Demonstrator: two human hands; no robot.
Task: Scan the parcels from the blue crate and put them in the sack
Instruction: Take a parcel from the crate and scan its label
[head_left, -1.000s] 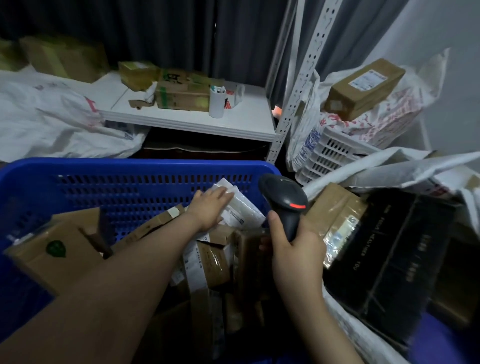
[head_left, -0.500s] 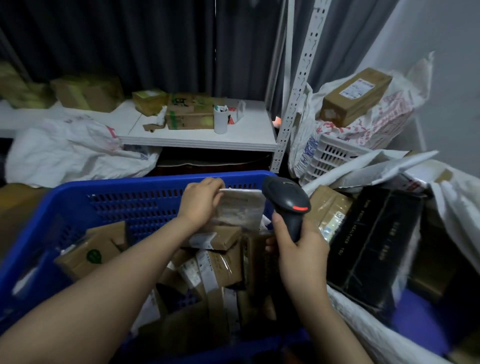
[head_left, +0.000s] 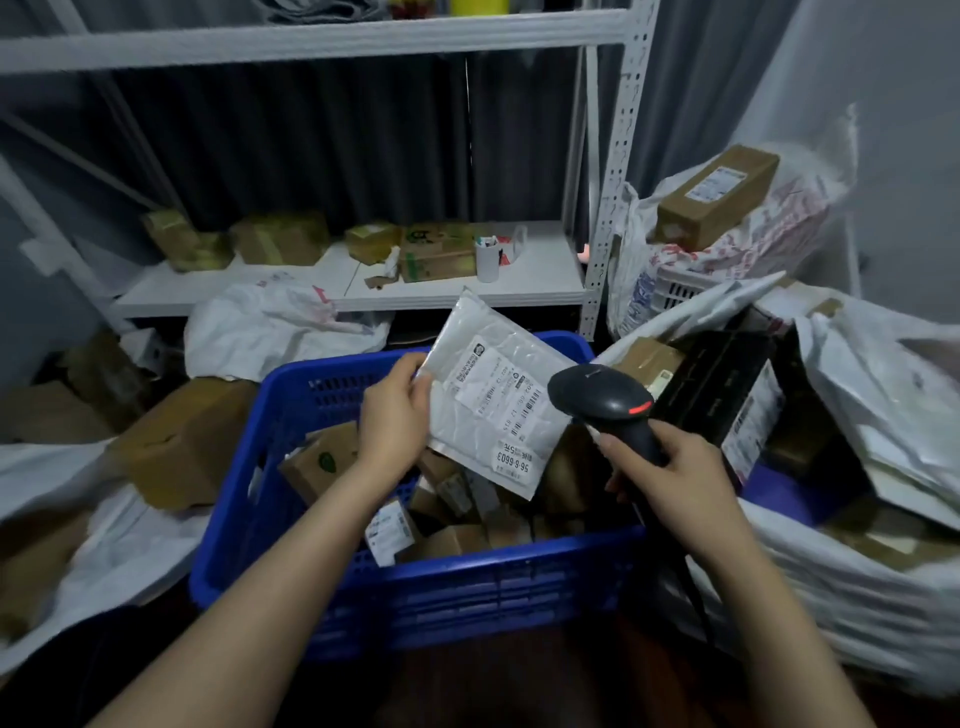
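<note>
A blue crate (head_left: 467, 587) stands in front of me, holding several small cardboard parcels (head_left: 322, 460). Above the crate my left hand (head_left: 392, 415) grips the left edge of a white padded mailer (head_left: 493, 395), its printed label turned towards me. My right hand (head_left: 660, 467) holds a black barcode scanner (head_left: 602, 400) by the handle; the scanner head sits just right of the mailer's label. At the right lies a white sack (head_left: 852, 587) with a black box (head_left: 722, 384) and brown parcels in it.
A white metal shelf (head_left: 530, 291) behind the crate carries cardboard boxes and a white cup (head_left: 487, 260). A large brown box (head_left: 182, 441) and white bags lie at the left. A white basket under a bag with a long box (head_left: 717, 195) stands at the back right.
My left hand has lifted the white mailer out of the crate and turned its label up beside the scanner. The view has pulled back and up.
</note>
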